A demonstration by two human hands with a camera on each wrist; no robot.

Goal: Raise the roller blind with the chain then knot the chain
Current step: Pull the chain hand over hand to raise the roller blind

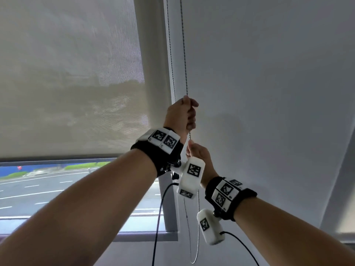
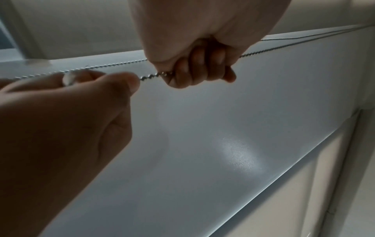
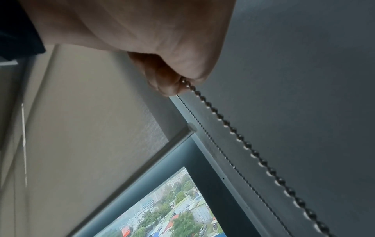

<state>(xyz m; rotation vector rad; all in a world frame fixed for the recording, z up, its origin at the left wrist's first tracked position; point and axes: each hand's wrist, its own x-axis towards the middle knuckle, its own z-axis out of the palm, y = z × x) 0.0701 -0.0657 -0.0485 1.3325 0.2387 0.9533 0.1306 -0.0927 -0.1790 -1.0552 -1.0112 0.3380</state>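
Left fingers: we curl them round the front strand of the chain (image 1: 184, 54); the left hand (image 1: 181, 116) is the upper one.
Right fingers: we pinch the same strand just below, thumb against forefinger, with the right hand (image 1: 198, 153).
Chain: two strands run up beside the window frame (image 1: 169, 189); the loop hangs slack under our wrists.
Roller blind (image 1: 67, 73): its bottom bar (image 1: 57, 157) sits low on the window, so we judge most of the raising is left to do.
Risk: beads may slip through the pinch if we pull unevenly; the slack loop could snag a wrist cable (image 1: 157, 217).
Room: the wall (image 1: 269, 93) lies close behind the chain, with open space toward us and below.
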